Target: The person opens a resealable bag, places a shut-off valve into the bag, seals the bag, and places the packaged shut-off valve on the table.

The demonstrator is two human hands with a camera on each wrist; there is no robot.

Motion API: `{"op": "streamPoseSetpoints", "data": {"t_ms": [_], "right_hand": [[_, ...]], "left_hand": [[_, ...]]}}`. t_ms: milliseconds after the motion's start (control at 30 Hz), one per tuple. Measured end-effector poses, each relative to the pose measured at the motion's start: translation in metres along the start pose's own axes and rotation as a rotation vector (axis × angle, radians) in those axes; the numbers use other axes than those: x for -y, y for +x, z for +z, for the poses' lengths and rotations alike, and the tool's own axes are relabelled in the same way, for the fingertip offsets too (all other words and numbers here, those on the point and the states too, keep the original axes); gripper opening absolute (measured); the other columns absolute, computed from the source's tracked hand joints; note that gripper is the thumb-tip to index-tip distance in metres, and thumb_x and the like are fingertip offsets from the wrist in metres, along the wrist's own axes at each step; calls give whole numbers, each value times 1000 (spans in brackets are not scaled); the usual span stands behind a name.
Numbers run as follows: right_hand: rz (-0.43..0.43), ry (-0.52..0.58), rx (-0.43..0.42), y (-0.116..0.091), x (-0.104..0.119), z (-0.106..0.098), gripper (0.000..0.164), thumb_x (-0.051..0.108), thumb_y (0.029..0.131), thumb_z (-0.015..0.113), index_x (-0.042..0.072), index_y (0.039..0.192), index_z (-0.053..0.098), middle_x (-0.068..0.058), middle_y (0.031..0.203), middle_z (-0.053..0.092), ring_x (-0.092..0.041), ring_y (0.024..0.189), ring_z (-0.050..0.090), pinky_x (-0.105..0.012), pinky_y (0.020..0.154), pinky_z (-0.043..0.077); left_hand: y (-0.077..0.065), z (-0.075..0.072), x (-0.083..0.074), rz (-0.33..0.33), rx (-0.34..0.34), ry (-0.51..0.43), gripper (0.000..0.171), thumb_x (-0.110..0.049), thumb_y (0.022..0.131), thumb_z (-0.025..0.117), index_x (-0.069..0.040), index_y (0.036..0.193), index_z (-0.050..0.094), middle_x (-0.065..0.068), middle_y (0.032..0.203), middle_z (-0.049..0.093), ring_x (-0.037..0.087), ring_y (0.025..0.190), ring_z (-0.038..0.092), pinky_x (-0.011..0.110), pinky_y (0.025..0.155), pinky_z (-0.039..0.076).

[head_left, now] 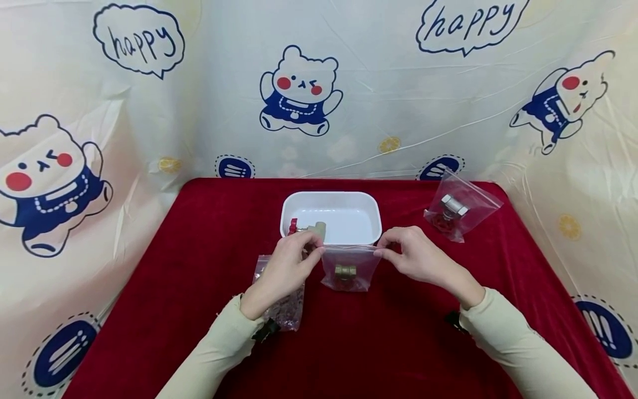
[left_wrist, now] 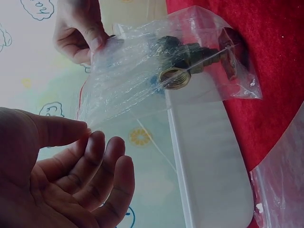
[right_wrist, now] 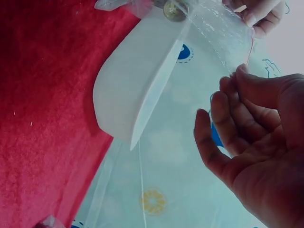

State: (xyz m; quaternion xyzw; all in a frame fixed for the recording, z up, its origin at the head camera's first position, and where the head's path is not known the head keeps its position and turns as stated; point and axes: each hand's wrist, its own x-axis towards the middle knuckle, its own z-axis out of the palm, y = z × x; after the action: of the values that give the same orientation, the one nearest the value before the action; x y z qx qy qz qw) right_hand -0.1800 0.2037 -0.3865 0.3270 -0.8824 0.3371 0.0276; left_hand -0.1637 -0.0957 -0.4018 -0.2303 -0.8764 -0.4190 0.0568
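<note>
A clear zip bag (head_left: 361,277) hangs in front of the white tray, with a brass valve (head_left: 345,271) inside it. My left hand (head_left: 284,266) pinches one top corner between thumb and index finger. At the opposite top corner, the thumb and forefinger of my right hand (head_left: 416,255) do the same. The left wrist view shows the valve's threaded brass opening (left_wrist: 175,78) and its dark red handwheel (left_wrist: 233,52) through the plastic. In the right wrist view the bag (right_wrist: 223,35) is stretched between both hands; whether its seal is closed I cannot tell.
The white tray (head_left: 344,197) holds a fitting (head_left: 320,228) with a red handle (head_left: 293,226), partly behind my left hand. Another clear bag (head_left: 289,313) lies beneath my left forearm. At the back right a zip bag (head_left: 478,202) contains a silver valve (head_left: 453,206). Red cloth (head_left: 399,343) covers the table.
</note>
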Motion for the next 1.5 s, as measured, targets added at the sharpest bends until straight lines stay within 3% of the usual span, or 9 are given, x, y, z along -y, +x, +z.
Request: {"op": "streamPoseSetpoints", "data": {"t_ms": [133,333,467,633,933,1500], "right_hand": [[17,-3,7,1,0,0,5,11,93,82,14,93,78,10,87,72,-14,70,55,-30,63,50],[28,-11,64,11,10,3,12,16,94,82,14,104,77,10,94,71,-10,83,64,-39,78,60],[-29,-39,70,21,17,10,3,12,95,80,13,97,78,10,89,71,-8,79,63,-36,76,58],[-79,-93,58,28,20,15,6,6,94,79,11,90,76,7,84,69,-9,73,59,-32,70,56],[-60,-145,112,33,27,19,2,15,96,78,15,95,77,12,85,67,-8,73,57,-31,67,52],[-140,-238,-5,29,29,25,8,6,90,82,13,91,79,6,84,70,-11,74,56,-31,65,49]], "left_hand": [[0,0,0,-4,5,-4,7,-8,101,70,-11,95,71,-5,91,66,12,80,59,33,73,54],[1,0,-1,1,6,2,8,-8,101,71,-13,94,70,-6,91,66,13,79,59,34,72,54],[1,0,-1,1,4,2,9,-8,101,71,-14,94,70,-6,91,66,13,80,59,33,72,54],[0,-1,0,1,0,1,9,-7,100,71,-14,94,69,-5,91,66,13,81,59,34,73,54],[-1,-2,0,-1,2,-9,8,-7,100,71,-12,95,70,-5,91,65,13,81,59,35,73,55],[-3,-2,0,-13,1,-26,6,-8,100,72,-12,97,70,-5,91,65,14,80,58,34,73,54]]}}
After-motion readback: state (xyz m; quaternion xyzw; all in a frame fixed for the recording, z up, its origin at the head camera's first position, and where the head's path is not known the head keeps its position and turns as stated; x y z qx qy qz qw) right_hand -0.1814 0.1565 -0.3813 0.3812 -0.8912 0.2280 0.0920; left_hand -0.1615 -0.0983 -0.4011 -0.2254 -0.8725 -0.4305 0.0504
